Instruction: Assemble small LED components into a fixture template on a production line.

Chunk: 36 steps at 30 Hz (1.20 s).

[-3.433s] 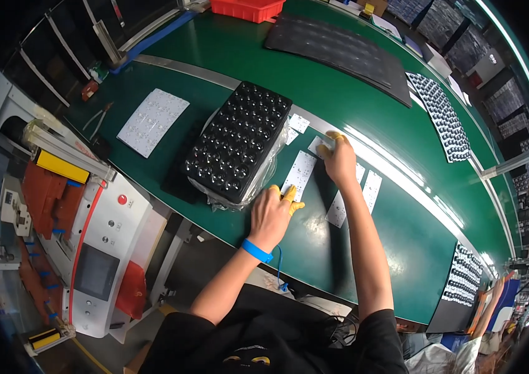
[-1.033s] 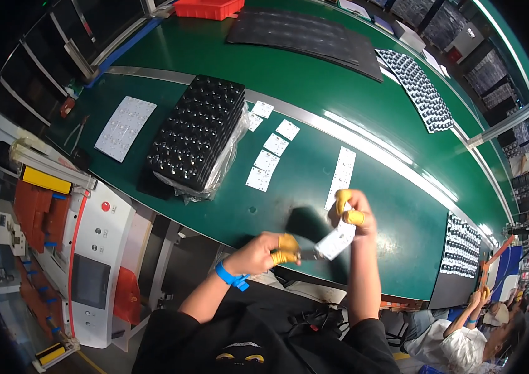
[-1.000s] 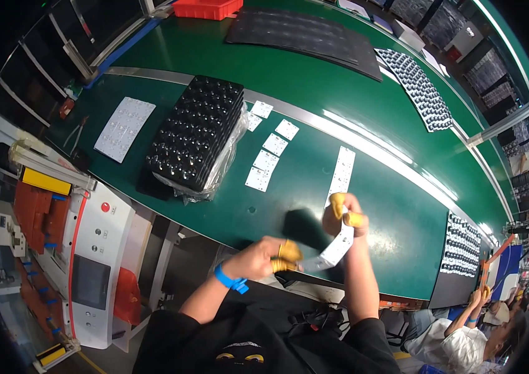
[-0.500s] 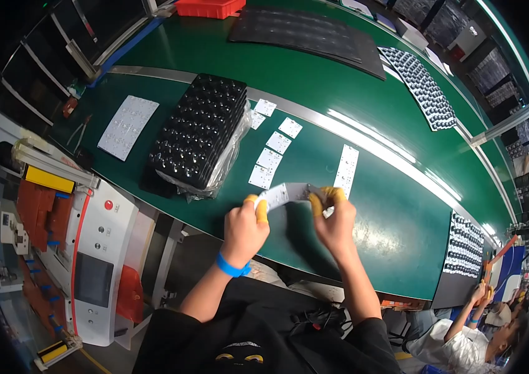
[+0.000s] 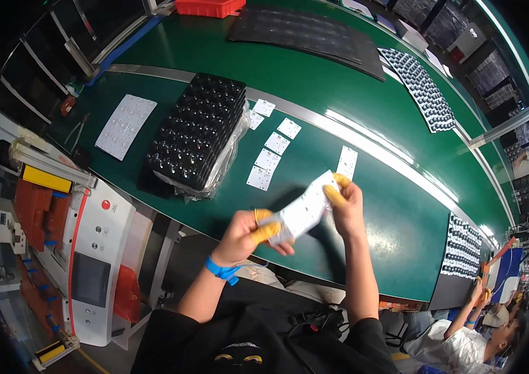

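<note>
Between my two hands I hold a white circuit board strip (image 5: 304, 210), slanting up to the right with its dotted face showing. My left hand (image 5: 239, 238), with yellow finger cots and a blue wristband, is closed on its lower left end. My right hand (image 5: 347, 207), also in yellow finger cots, pinches its upper right end. Beyond my hands a similar white board strip (image 5: 347, 163) lies on the green table (image 5: 402, 230). Left of it, several small white boards lie in a rough row, among them a nearer board (image 5: 263, 169) and a farther one (image 5: 264, 107).
A stack of black trays (image 5: 196, 131) in clear plastic stands left, beside a white board panel (image 5: 125, 126). Pliers (image 5: 79, 132) lie by the left edge. A grey machine (image 5: 105, 230) stands below. Boards with black parts (image 5: 463, 246) lie right, near a co-worker (image 5: 464, 340).
The strip has turned from nearly edge-on and bent to face-up and slanting. My left hand has moved slightly down, my right slightly up and right.
</note>
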{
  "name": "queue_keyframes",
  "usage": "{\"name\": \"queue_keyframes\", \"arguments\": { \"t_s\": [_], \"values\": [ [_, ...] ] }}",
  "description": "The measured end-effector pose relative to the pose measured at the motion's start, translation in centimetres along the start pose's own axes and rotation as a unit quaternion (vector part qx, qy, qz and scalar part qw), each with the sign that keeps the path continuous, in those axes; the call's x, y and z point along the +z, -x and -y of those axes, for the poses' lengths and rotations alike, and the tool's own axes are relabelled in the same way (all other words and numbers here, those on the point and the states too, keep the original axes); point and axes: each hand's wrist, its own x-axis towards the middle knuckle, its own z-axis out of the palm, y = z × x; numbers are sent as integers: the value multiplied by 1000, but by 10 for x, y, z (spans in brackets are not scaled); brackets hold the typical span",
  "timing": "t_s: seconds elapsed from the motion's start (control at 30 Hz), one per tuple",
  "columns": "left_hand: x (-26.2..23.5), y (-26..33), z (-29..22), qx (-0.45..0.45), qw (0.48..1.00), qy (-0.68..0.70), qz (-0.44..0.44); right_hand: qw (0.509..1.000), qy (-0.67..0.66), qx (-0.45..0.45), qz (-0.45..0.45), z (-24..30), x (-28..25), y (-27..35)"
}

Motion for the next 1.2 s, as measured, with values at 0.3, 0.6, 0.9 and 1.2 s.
{"name": "queue_keyframes", "arguments": {
  "t_s": [0.3,0.6,0.9,1.2],
  "values": [
    [-23,-27,26,-2,983,-154,-96,989,-143,-17,37,9,8,-8],
    [-25,-53,53,46,888,-446,-105,914,393,-77,-69,-25,2,-101],
    [-10,-65,43,128,641,-738,-170,828,542,-126,-72,-29,15,-115],
    [-23,-74,61,255,541,-794,-112,805,533,-228,-124,-42,1,-125]
  ]
}}
